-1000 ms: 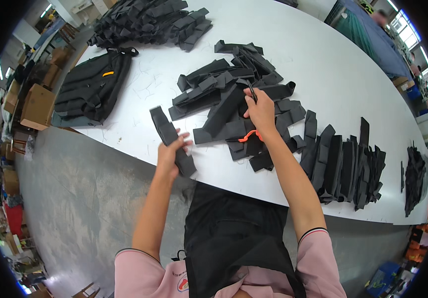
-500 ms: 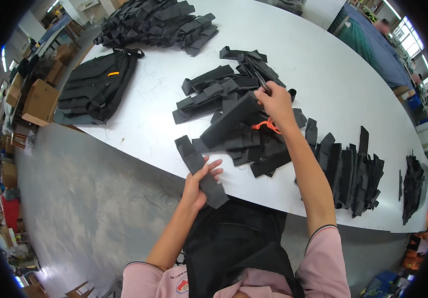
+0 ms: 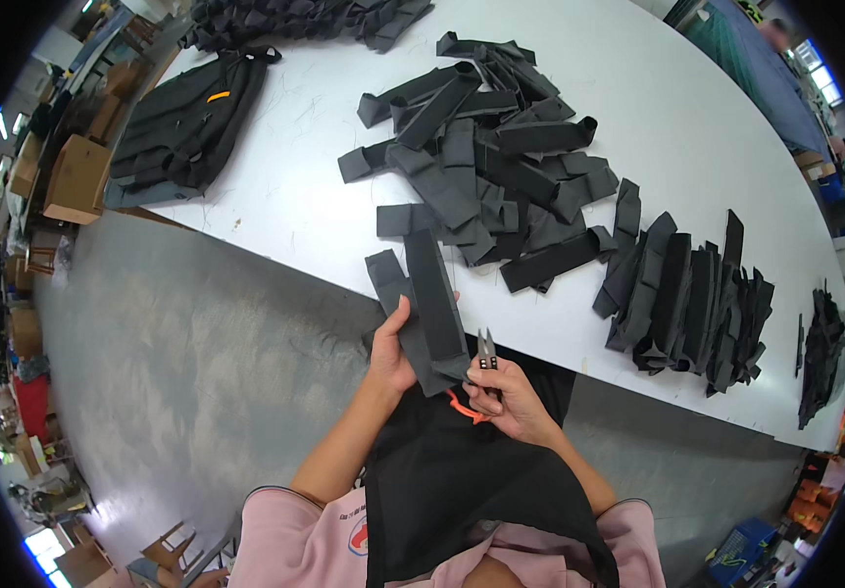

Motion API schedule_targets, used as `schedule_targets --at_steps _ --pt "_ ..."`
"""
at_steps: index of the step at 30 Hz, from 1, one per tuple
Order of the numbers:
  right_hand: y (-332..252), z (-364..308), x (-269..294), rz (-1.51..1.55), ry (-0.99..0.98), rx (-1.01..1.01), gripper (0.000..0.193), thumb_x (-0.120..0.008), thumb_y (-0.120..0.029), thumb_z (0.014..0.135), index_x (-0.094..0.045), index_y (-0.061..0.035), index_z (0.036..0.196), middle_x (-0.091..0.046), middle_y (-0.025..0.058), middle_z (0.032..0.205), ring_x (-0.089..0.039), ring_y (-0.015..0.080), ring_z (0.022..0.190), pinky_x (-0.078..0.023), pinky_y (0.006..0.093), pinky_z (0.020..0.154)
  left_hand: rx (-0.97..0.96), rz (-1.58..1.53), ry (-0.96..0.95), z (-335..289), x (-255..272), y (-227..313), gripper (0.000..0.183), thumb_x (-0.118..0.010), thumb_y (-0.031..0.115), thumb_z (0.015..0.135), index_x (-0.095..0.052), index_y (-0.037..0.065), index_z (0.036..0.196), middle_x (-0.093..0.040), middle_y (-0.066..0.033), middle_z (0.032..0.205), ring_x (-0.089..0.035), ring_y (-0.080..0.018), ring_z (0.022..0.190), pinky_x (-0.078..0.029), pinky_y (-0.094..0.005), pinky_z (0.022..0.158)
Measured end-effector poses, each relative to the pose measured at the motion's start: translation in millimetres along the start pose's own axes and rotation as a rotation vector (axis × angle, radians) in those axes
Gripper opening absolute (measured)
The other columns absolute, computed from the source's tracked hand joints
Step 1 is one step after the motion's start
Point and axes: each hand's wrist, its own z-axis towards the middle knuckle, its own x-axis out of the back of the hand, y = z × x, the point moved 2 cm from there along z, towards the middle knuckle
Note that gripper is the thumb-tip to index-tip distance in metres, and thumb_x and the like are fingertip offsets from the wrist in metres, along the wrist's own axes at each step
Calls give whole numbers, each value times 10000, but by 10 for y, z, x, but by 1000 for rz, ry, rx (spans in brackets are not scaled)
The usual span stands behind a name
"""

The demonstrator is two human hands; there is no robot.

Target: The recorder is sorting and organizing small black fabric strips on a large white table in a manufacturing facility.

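Observation:
My left hand (image 3: 394, 345) is closed on a black fabric strip (image 3: 388, 284), its thumb across the front and its fingers behind. A second black strip (image 3: 432, 294) lies alongside, overlapping the first; a left fingertip shows past its right edge. Near the strips' lower ends is my right hand (image 3: 513, 397), closed around small thread snips (image 3: 487, 353) whose blades point up, away from me. Its thumb and finger also meet the second strip's lower corner. From that hand hangs an orange cord (image 3: 467, 408). Just beyond, a loose heap of similar strips (image 3: 511, 176) lies on the white table (image 3: 295, 196).
A row of stacked strips (image 3: 682, 294) lies on the right, with a dark bundle (image 3: 821, 358) farther right. At the left edge sits a black backpack (image 3: 182, 127). Another large strip pile (image 3: 305, 22) is at the back. Cardboard boxes (image 3: 79, 179) stand beyond the table's left side.
My right hand has come back from the heap toward my body, bringing the snips and a second strip beside the one in my left hand. The view has shifted slightly.

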Motion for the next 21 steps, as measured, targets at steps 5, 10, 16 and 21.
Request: schedule_targets --at_steps 5,10,16,21 --pt "115 57 6 5 -122 -102 113 -572 -94 855 -501 -38 788 -543 47 684 -344 44 401 -272 190 414 -53 -100 14 21 325 116 520 -543 333 906 -427 -2 1287 -514 -141 1268 -548 -255 1092 -474 -387 900" --pt "205 77 189 21 -101 -78 113 -583 -83 846 -504 -36 781 -541 47 676 -340 46 398 -261 191 406 -100 110 21 -63 23 65 524 -570 339 891 -441 -6 1264 -524 -132 1245 -557 -249 1072 -480 -392 894" --pt "256 137 190 -218 50 -87 105 -598 -85 843 -521 -43 784 -525 32 623 -362 34 395 -278 180 416 -92 64 -7 -94 79 125 500 -576 278 890 -424 7 1282 -473 -166 1306 -555 -271 1069 -500 -393 880" --pt "254 171 203 -469 113 -7 105 -612 -113 845 -530 -52 820 -527 14 637 -391 43 434 -302 172 435 -301 353 173 -198 -81 261 423 -647 137 834 -493 -10 1198 -603 -162 1127 -608 -219 951 -520 -342 810"
